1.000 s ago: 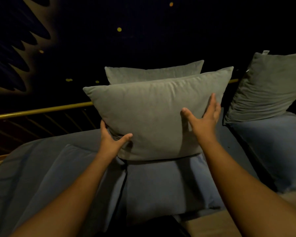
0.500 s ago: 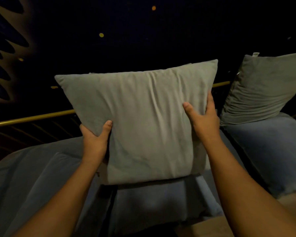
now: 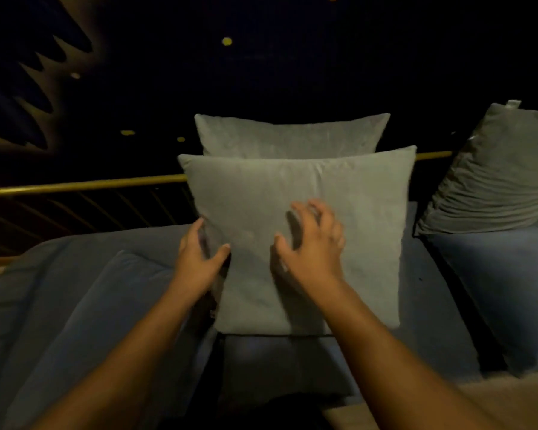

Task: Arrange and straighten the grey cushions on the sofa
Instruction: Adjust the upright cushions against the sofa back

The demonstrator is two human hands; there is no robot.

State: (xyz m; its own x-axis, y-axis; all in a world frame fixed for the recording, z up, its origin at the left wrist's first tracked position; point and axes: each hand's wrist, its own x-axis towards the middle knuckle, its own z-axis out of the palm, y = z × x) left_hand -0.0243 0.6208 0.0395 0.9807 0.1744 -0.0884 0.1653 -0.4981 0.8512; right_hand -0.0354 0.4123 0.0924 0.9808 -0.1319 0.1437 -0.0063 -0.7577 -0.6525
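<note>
A square grey front cushion [image 3: 348,212] stands upright on the blue sofa seat [image 3: 75,305]. Behind it a second grey cushion [image 3: 292,135] leans against the rail, with only its top part showing. My left hand [image 3: 199,259] grips the front cushion's left edge, thumb on its face. My right hand [image 3: 311,246] hovers at the middle of that cushion's face, fingers curled and spread, holding nothing. A third, wrinkled grey cushion [image 3: 491,178] leans at the right on another seat pad.
A gold rail [image 3: 81,184] with dark slats runs behind the sofa. A blue seat pad [image 3: 510,290] lies at the right, with a dark gap between the pads. Beyond the rail is darkness with small lights. A pale floor strip [image 3: 494,395] shows at lower right.
The front cushion, lifted half a second ago, has come down onto the seat in front of the back cushion. My right hand has left its right edge and moved to its middle.
</note>
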